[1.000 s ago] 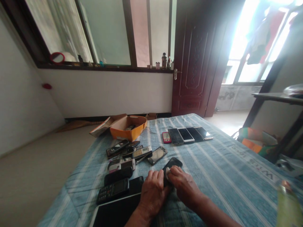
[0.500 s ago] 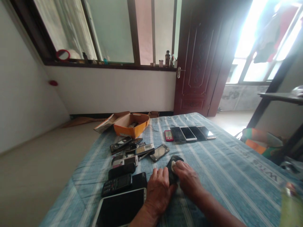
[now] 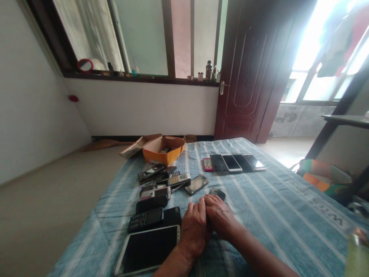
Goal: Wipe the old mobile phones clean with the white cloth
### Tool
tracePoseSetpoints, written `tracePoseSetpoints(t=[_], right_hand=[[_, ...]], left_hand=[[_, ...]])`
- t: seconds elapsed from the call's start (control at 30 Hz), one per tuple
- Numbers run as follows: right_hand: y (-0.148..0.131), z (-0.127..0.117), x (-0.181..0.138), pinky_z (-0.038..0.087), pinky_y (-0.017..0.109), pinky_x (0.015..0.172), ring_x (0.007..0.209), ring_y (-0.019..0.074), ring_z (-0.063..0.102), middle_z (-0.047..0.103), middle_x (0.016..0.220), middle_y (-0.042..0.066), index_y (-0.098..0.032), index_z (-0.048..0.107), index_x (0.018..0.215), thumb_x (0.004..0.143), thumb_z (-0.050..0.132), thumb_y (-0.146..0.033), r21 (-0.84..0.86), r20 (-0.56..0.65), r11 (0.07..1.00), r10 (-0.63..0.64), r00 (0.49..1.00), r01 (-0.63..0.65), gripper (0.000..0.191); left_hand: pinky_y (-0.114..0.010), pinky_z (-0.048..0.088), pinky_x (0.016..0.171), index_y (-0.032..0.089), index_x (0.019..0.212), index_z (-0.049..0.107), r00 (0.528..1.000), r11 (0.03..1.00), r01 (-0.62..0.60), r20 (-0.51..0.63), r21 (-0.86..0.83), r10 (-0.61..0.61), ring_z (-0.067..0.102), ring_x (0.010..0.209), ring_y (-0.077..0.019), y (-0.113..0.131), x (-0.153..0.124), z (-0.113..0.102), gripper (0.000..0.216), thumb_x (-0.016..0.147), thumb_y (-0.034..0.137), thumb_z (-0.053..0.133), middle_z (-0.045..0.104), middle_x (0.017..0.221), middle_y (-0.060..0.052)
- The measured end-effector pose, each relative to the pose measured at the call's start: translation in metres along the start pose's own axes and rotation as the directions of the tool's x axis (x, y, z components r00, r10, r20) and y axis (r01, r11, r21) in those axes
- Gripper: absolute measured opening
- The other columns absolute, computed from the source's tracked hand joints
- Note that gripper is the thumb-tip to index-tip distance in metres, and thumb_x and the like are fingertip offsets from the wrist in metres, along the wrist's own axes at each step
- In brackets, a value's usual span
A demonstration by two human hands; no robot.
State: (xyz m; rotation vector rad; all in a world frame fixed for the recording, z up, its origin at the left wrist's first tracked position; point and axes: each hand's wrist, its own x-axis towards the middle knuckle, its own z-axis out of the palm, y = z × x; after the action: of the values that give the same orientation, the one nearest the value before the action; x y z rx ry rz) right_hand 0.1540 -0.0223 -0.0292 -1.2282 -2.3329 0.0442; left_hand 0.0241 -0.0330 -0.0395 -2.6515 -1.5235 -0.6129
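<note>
My left hand (image 3: 194, 227) is closed around the near part of a dark mobile phone (image 3: 218, 193), whose far end shows beyond the fingers. Across the same phone lies my right hand (image 3: 221, 217), its curled fingers pressed on it against the left fingertips. The small white wad seen in its fingers earlier is now hidden beneath them. Just left of my left hand lies a white-framed tablet (image 3: 152, 246). Behind the tablet are a black keypad phone (image 3: 146, 219) and a flat black phone (image 3: 173, 216). A silver-edged touchscreen phone (image 3: 197, 184) rests beyond my hands.
An open orange box (image 3: 164, 154) stands at the far left of the striped blue cloth (image 3: 276, 219), with a heap of old phones (image 3: 173, 179) before it. A pink phone (image 3: 208, 164) and several smartphones (image 3: 232, 163) form a row. A bottle (image 3: 356, 252) is at lower right.
My right hand has slid nearer to me along the phone and against my left hand, covering the white wad. The view has shifted slightly; the other phones lie as before.
</note>
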Motion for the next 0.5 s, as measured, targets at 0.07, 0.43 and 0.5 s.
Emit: tracePoseSetpoints(t=[0.07, 0.43, 0.5], right_hand=[[0.004, -0.003, 0.003, 0.037, 0.031, 0.088, 0.093, 0.0178, 0.055, 0.063, 0.089, 0.004, -0.019, 0.065, 0.080, 0.087, 0.045, -0.004, -0.018, 0.029, 1.000, 0.002, 1.000, -0.002, 0.026], [0.056, 0.000, -0.015, 0.042, 0.027, 0.073, 0.081, 0.0188, 0.061, 0.065, 0.092, 0.006, -0.020, 0.066, 0.097, 0.075, 0.033, 0.003, -0.198, -0.070, 0.938, 0.275, 0.959, -0.283, 0.046], [0.050, 0.003, -0.023, 0.042, 0.027, 0.067, 0.080, 0.0201, 0.061, 0.064, 0.090, 0.006, -0.020, 0.066, 0.093, 0.076, 0.033, 0.002, -0.222, -0.075, 0.934, 0.271, 0.960, -0.281, 0.043]], left_hand=[[-0.047, 0.044, 0.096, 0.003, 0.132, 0.042, 1.000, 1.000, 0.010, -0.006, -0.025, -0.010, 0.058, 0.103, -0.0312, 0.000, -0.001, 0.002, 0.058, 0.084, 0.034, 0.054, 0.063, 0.112, -0.019], [-0.046, 0.045, 0.093, 0.007, 0.129, 0.048, 0.991, 0.992, 0.117, 0.074, -0.049, -0.113, 0.056, 0.102, -0.0325, 0.008, -0.003, -0.001, 0.065, 0.074, 0.038, 0.065, 0.063, 0.106, -0.016], [-0.045, 0.046, 0.091, 0.009, 0.125, 0.051, 0.990, 0.992, 0.116, 0.082, -0.049, -0.111, 0.056, 0.099, -0.0317, 0.007, -0.004, 0.001, 0.060, 0.075, 0.040, 0.064, 0.063, 0.104, -0.014]])
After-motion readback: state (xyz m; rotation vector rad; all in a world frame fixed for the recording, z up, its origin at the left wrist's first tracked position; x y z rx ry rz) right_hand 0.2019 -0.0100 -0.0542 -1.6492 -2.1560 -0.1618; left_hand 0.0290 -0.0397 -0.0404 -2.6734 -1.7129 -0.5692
